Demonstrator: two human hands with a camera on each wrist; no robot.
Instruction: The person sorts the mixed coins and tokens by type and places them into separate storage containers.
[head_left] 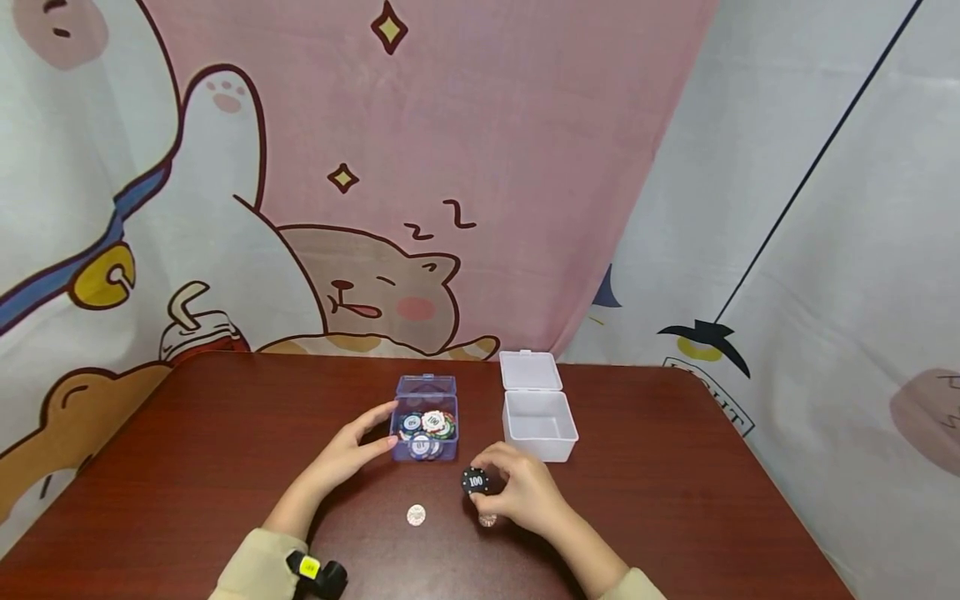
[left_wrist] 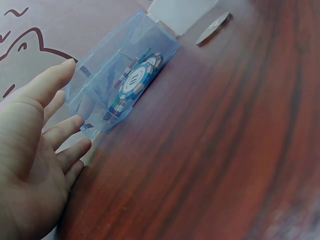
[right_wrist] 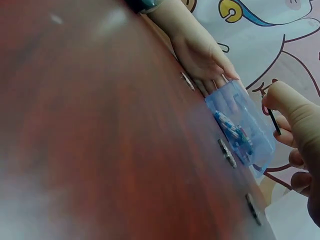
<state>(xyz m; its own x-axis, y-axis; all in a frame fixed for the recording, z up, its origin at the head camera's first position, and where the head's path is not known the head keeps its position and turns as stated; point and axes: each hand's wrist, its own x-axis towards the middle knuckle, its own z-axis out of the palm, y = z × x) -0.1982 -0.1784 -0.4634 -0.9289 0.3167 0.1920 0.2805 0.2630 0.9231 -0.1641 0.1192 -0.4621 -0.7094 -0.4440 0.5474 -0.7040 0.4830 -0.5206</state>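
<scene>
A black poker chip [head_left: 476,481] marked 100 is pinched edge-on between the thumb and fingers of my right hand [head_left: 521,492]. In the right wrist view the chip [right_wrist: 273,121] shows as a thin dark disc above the table. My left hand [head_left: 345,454] is at the left side of a translucent blue box [left_wrist: 125,45], its thumb and fingertips right at the wall. That box has its lid up and contains several poker chips [head_left: 426,423] in blue, white and other colours. On the table before the hands lies a pale patterned chip [head_left: 416,515]; another chip [head_left: 487,521] is partly hidden by my right hand.
To the right of the blue box stands a white plastic box [head_left: 542,417] with its lid raised. Both boxes are on a dark red-brown wooden table [head_left: 637,467]. Behind its far edge hangs a cartoon-print cloth [head_left: 540,183]. A black device [head_left: 318,573] is strapped at my left wrist.
</scene>
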